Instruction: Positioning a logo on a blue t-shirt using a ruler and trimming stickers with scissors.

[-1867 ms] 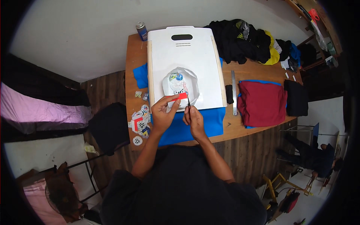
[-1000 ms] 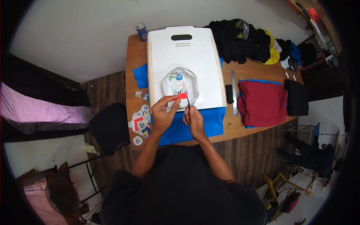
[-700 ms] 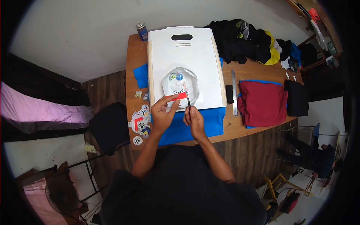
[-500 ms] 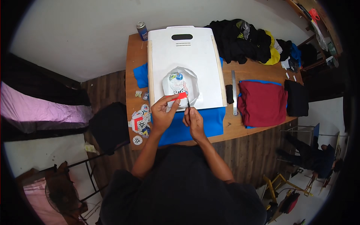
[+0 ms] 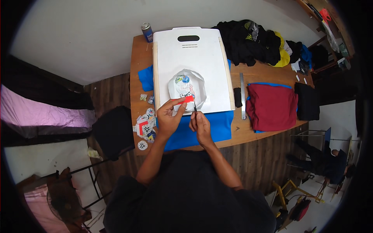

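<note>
My left hand [image 5: 168, 119] pinches a small red strip [image 5: 188, 99] between thumb and fingers. The strip lies level over the near part of a round white plastic container [image 5: 200, 86] holding printed scraps. In my right hand [image 5: 200, 126] is a slim dark pointed tool [image 5: 195, 108], held upright, its tip at the right end of the strip. It is too small to tell whether this is tweezers or a knife. The container stands on a white panel [image 5: 211, 58] with a slot-shaped hole. Several printed cut-outs [image 5: 148, 123] lie left of my left hand.
A blue cloth [image 5: 217, 126] lies under the panel on the wooden table [image 5: 248, 72]. To the right are a metal ruler [image 5: 243, 93], a folded maroon garment [image 5: 272, 106] and a black one [image 5: 307, 101]. A spray can [image 5: 147, 32] and piled dark clothes [image 5: 248, 42] stand farther back.
Both hands keep almost the same place. At the strip's right end, the tool's tip has shifted very slightly. Nothing was let go.
</note>
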`<action>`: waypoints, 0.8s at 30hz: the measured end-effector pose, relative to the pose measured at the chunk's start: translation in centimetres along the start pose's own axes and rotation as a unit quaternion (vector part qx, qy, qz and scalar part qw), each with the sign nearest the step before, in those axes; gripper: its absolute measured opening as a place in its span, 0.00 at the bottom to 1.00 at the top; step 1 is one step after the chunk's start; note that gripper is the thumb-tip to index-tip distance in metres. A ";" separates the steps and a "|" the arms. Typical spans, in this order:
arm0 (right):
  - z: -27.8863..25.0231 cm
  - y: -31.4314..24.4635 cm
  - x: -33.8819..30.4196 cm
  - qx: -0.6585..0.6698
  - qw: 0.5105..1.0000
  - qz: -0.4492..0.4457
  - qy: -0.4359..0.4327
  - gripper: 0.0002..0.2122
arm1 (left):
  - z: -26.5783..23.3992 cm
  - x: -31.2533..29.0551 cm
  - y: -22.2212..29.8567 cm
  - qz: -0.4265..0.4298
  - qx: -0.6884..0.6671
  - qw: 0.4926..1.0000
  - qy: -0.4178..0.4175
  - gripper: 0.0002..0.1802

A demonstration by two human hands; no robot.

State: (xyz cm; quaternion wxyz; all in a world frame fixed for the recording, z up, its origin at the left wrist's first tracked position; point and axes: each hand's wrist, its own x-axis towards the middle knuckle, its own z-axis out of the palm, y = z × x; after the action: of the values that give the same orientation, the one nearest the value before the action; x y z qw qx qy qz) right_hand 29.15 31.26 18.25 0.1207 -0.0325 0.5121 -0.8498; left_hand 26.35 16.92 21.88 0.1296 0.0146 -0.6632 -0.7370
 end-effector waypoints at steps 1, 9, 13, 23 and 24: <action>0.0 0.0 0.0 0.002 1.000 -0.001 0.001 0.16 | 0.0 0.0 0.0 -0.002 0.000 1.000 0.000 0.13; 0.0 0.0 0.0 -0.001 1.000 -0.003 0.005 0.15 | 0.1 -0.1 0.4 -0.001 0.000 1.000 0.001 0.13; 0.1 -0.1 0.1 0.001 1.000 -0.005 0.006 0.16 | 0.1 0.0 0.3 -0.004 -0.010 1.000 -0.002 0.13; 0.1 -0.2 0.1 -0.007 1.000 -0.003 0.010 0.16 | 0.0 0.0 0.2 -0.001 -0.005 1.000 -0.002 0.13; 0.0 -0.1 0.0 -0.004 1.000 -0.001 0.009 0.16 | 0.1 0.0 0.3 -0.005 -0.006 1.000 -0.002 0.13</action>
State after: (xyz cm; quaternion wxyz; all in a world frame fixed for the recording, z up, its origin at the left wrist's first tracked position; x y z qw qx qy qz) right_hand 29.08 31.31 18.38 0.1152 -0.0263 0.5167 -0.8480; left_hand 26.36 16.95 22.18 0.1250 0.0159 -0.6592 -0.7413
